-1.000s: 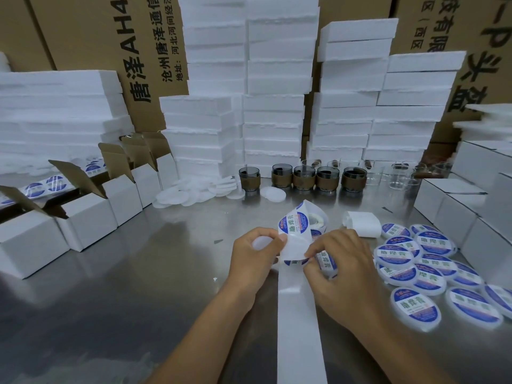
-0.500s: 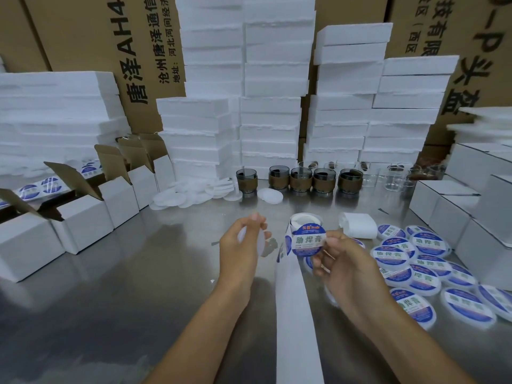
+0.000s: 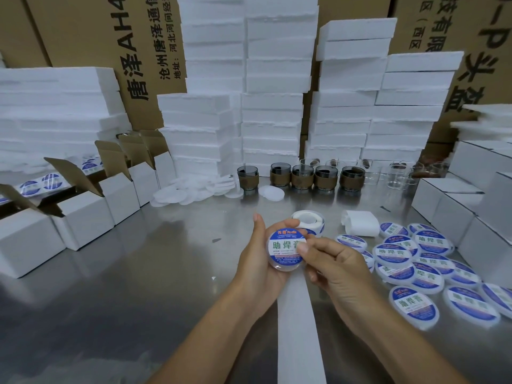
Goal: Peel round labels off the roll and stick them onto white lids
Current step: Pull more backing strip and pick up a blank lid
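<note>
Label [image 3: 285,249] sits on the lid [image 3: 282,269], held above the counter [image 3: 138,300] in your left hand [image 3: 256,263], fingers [image 3: 289,224] curled round it. Right hand [image 3: 339,268] pinches the rim, thumb on the label (near its right edge): rub ctr-to-edge w/ even pressure, no bubbles.

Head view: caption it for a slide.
Left hand holds a white lid while right hand sticks a round label onto it.
</note>
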The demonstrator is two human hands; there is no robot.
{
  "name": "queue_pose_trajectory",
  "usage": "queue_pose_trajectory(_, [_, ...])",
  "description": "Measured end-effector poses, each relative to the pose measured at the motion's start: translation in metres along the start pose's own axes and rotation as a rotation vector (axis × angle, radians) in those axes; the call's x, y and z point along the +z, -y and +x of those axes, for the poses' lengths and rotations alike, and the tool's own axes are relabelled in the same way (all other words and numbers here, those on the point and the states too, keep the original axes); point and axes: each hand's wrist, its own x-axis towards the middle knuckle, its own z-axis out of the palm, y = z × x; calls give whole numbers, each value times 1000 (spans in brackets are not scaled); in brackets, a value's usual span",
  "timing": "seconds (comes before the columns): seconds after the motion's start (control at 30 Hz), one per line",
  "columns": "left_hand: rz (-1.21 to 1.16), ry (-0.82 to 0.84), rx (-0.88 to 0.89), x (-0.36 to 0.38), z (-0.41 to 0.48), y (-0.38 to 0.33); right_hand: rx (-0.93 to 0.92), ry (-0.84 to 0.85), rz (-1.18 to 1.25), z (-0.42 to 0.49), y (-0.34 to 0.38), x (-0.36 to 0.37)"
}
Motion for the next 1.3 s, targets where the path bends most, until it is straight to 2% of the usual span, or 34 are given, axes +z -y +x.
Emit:
queue_pose_trajectory(0.5, [60,-40,-36,-1,1,2,16,-113,-50,1,-4,0])
queue_pose_trajectory(1.0, [203,17,-40,-1,1,3,20,-130,-110,2,-5,0])
queue_pose_trajectory(1.3, [335,105,51,2,-5,3,-25,-133,-98,4,-10,-2])
